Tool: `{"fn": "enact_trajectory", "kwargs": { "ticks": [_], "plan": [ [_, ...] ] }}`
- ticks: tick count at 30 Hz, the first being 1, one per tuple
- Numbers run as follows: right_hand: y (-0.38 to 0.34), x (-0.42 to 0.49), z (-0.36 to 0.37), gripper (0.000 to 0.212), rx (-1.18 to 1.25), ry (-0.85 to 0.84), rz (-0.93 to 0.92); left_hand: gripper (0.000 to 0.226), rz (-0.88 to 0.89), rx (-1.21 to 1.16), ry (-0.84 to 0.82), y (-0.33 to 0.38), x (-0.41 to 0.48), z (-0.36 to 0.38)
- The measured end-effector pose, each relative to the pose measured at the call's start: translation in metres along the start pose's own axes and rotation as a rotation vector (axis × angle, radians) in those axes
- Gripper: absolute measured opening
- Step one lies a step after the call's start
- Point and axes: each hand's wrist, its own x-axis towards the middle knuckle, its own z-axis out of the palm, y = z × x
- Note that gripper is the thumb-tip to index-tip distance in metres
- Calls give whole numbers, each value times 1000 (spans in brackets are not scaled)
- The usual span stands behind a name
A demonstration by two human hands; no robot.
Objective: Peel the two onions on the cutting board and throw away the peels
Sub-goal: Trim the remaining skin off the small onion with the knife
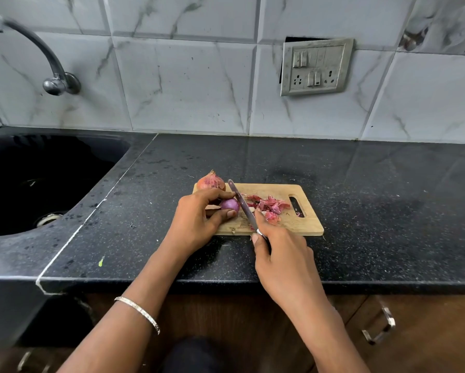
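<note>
Wooden cutting board, glossy speckled countertop

Black speckled surface. Black sink set in it, well left of the left grip; steel tap on the tiled wall above. Socket panel on that wall, beyond the right grip. Cabinet handle below-right of it.

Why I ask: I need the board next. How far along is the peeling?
Done: one onion looks peeled, smooth purple, with peels heaped on the cutting board. In hand: the left hand holds that onion while the right hand holds a knife against it. Left: the second onion at the board's far left corner has its skin on, and the peels are not thrown away.
</note>
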Motion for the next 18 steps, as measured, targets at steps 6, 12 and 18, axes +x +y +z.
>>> {"fn": "enact_trajectory", "kwargs": {
  "ticks": [6,12,18],
  "plan": [
    [-9,17,5,49,-24,5,-7,34,-35,-7,2,0,1,1],
    [-11,29,4,49,-8,-9,0,34,-52,-13,5,-1,1,2],
    [-3,21,4,50,-26,10,-19,35,-55,-9,-10,0,2,2]
  ]
}}
